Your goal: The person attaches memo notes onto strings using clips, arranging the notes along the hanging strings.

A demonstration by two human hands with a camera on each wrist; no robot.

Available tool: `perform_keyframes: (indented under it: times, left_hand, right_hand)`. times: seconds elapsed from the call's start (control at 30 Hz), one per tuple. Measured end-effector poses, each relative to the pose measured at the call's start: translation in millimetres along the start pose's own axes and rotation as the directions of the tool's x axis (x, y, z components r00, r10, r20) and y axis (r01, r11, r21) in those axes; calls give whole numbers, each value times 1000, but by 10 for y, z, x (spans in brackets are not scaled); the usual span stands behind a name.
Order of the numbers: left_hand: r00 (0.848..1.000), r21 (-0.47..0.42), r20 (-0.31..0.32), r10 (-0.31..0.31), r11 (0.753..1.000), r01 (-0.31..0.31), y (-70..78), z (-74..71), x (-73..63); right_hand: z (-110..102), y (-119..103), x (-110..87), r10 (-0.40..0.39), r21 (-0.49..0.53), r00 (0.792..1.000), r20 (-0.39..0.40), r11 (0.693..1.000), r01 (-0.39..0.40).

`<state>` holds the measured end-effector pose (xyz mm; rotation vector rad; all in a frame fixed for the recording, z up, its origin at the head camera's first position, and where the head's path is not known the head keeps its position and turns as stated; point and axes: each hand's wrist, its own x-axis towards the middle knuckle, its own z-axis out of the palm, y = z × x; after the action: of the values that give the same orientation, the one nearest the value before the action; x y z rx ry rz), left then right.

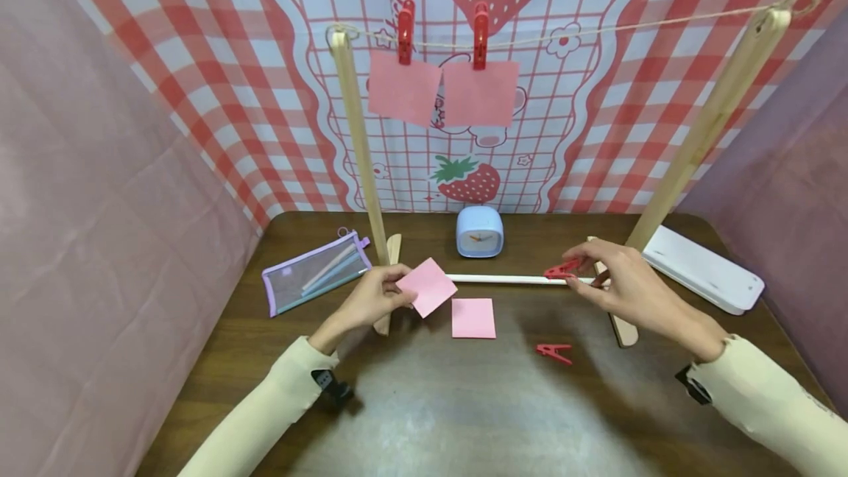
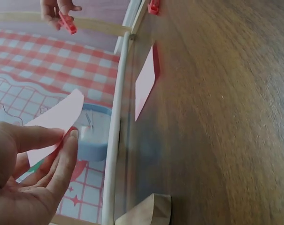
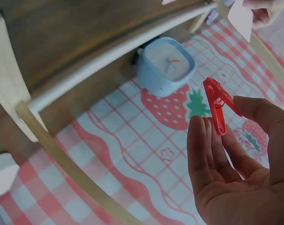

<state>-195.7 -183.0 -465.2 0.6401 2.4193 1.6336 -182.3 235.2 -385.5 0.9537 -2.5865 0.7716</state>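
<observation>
My left hand [image 1: 372, 299] pinches a pink sticky note [image 1: 429, 288] between thumb and fingers, above the table near the left post. In the right wrist view, my right hand [image 3: 240, 173] holds a red clothespin [image 3: 217, 104] by its handle ends, thumb on one side and fingertips on the other. Both hands are raised off the table. A pad of pink sticky notes [image 1: 473, 318] lies between them, and a second red clothespin [image 1: 554, 352] rests on the table to its right. Overhead, two pink notes [image 1: 405, 90] hang side by side from a string [image 1: 596, 30], each under a red clothespin [image 1: 480, 39].
Wooden posts [image 1: 361, 138] [image 1: 712, 124] carry the string, joined low down by a white rod [image 1: 503, 279]. A blue clock [image 1: 480, 232] stands behind the rod. At the left lies a mesh pencil pouch [image 1: 316, 274]; at the right, a white case [image 1: 702, 271].
</observation>
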Motion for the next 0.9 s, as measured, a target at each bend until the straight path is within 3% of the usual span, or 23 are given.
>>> perform_keyframes:
  times: [0.17,0.33,0.63,0.9]
  left_hand:
    - [997,-54,-70,-13,999,9,32,55,30]
    - [995,-111,-96,-13,994,3,28,123,64]
    - [991,-129,-123,-51,991,35,68,220,128]
    - [989,-202,-145,-15,979,-15,139,305,241]
  right_hand:
    - [-141,-81,122,6,-3,1000,-20,1000,-6]
    - [-328,-174,246,1,-34,999,-53,999,-3]
    - [-543,-300,442,-17,-24,1000,4,1000,17]
    - [-695,-412,604,-33,-53,999,-6,998,33]
